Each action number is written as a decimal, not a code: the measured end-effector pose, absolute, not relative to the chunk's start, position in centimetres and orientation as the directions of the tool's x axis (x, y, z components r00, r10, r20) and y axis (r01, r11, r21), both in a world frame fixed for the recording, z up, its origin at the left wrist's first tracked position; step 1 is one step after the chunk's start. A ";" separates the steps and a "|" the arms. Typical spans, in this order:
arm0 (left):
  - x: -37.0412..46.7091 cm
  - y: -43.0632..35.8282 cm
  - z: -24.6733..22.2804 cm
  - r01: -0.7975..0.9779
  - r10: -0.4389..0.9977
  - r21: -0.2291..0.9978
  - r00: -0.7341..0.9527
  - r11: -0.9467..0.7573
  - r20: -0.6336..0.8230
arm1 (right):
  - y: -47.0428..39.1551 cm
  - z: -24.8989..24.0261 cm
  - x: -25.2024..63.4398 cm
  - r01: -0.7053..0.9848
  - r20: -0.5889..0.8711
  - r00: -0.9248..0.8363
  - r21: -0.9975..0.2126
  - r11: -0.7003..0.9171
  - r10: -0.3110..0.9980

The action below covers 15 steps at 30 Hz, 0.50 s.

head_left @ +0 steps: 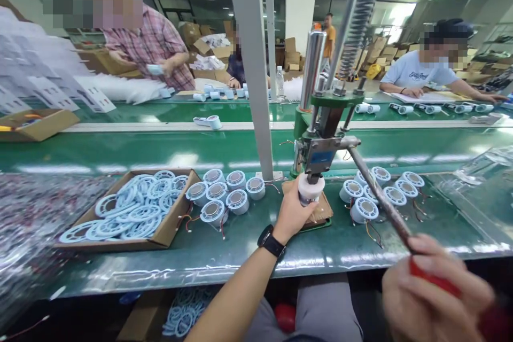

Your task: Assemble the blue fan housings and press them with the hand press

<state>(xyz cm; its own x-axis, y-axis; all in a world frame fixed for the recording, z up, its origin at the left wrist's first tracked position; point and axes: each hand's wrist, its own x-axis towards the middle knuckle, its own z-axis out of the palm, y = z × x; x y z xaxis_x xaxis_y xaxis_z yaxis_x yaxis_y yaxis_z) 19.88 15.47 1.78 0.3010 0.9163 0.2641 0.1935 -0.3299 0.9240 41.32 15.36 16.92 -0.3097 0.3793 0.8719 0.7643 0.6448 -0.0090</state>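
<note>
My left hand (294, 214), with a black watch on its wrist, is wrapped round a white cylindrical part (311, 188) under the ram of a hand press (321, 155). That part stands over a brown pad (323, 208) on the press base, and the ram tip meets its top. My right hand (436, 283), somewhat blurred, grips the red end of the press lever (380, 197). Light-blue round motor units with thin wires stand in a group left of the press (217, 191) and in another on its right (366, 209).
A cardboard tray (176, 224) of light-blue rings lies at the left, beside a heap of plastic-wrapped parts (36, 230). A metal post (256, 69) rises behind the press. People work across the green bench (200, 149). Clear plastic (484, 181) lies at the right.
</note>
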 end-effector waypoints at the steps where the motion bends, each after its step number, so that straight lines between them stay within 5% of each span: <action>1: 19.9 15.4 1.7 0.202 0.915 0.919 0.299 -0.338 0.271 | 16.2 16.9 40.9 0.779 0.874 -0.299 -0.008 0.627 0.383; 10: 16.3 13.2 2.6 0.272 0.870 0.840 0.301 -0.470 0.390 | 17.6 24.7 38.2 0.860 0.939 -0.141 -0.041 0.509 0.313; 13: 8.5 13.2 5.0 0.497 0.866 0.737 0.063 -0.458 0.496 | 14.6 19.5 35.1 0.817 0.949 0.147 -0.275 0.506 0.279; 15: 2.8 13.5 7.1 0.681 0.859 0.678 -0.142 -0.276 0.492 | 12.7 13.5 33.1 0.765 0.906 0.294 -0.414 0.493 0.304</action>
